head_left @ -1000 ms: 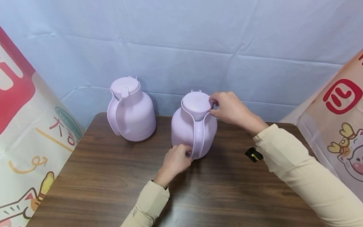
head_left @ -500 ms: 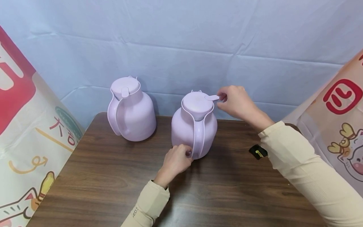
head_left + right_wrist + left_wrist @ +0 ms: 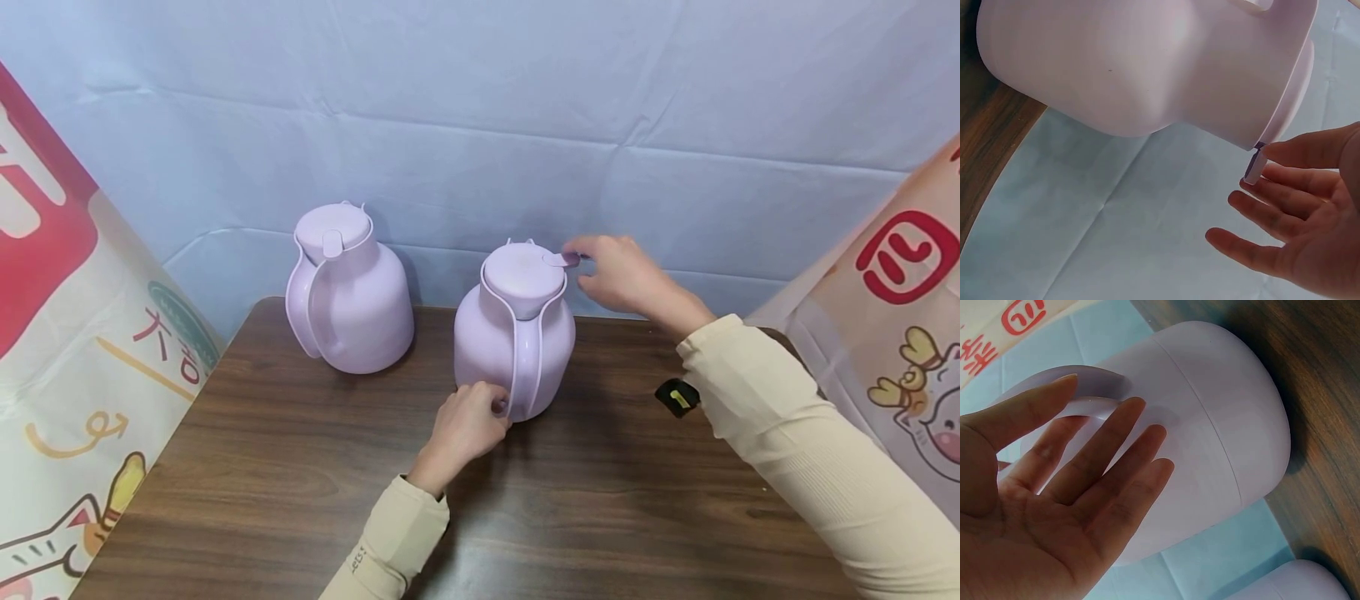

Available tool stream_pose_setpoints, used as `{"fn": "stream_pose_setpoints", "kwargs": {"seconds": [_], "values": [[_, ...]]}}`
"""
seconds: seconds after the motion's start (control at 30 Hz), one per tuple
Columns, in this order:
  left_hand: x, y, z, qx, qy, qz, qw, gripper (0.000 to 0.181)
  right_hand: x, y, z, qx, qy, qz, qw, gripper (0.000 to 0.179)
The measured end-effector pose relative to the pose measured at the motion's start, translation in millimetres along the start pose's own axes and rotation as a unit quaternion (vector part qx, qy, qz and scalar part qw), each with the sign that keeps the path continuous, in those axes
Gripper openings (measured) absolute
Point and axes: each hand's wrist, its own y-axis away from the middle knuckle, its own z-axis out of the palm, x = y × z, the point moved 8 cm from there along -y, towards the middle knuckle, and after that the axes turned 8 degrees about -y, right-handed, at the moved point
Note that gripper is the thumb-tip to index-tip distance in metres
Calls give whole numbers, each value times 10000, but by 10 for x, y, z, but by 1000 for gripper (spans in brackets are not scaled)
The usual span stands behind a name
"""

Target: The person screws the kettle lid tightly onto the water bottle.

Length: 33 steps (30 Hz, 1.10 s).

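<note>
Two pale lilac vacuum jugs stand upright on the table. My left hand (image 3: 467, 421) is at the lower part of the right jug's (image 3: 487, 342) handle (image 3: 527, 362). In the left wrist view, thumb and index finger pinch this handle (image 3: 1094, 407), while the other fingers (image 3: 1129, 469) extend loosely. My right hand (image 3: 618, 275) is beside that jug's lid (image 3: 522, 271). Its fingers touch the lid's tab (image 3: 558, 260), which points right. Seen from the right wrist, the thumb tip is at the tab (image 3: 1255, 167), and the fingers are spread and fairly straight.
The left jug (image 3: 367, 308) has its lid tab over its handle. A small black item with a yellow mark (image 3: 677, 397) is by the right sleeve. Pale blue cloth (image 3: 480, 125) hangs behind the wooden table (image 3: 300, 483), with printed cloths at both sides.
My right hand first covered the lid's tab, then drew back right and uncovered it. Now the hand is slightly lower, with a finger over the tab. The left hand stays on the handle.
</note>
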Motion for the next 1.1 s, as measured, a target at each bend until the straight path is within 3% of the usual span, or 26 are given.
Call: {"fn": "stream_pose_setpoints", "kwargs": {"seconds": [0.2, 0.47, 0.7, 1.1], "values": [[-2, -1, -4, -1, -14, -28, 10000, 7, -19, -15, 7, 70, -16, -121, 9999, 38], [-5, -15, -12, 29, -31, -25, 10000, 10, -56, -26, -7, 290, 85, -369, 9989, 18], [-10, -18, -9, 27, -61, -33, 10000, 13, -67, -19, -7, 230, 96, -333, 9991, 27], [-2, -11, 2, -2, -40, -25, 10000, 13, -86, 4, -9, 274, 130, -397, 9987, 16]]}}
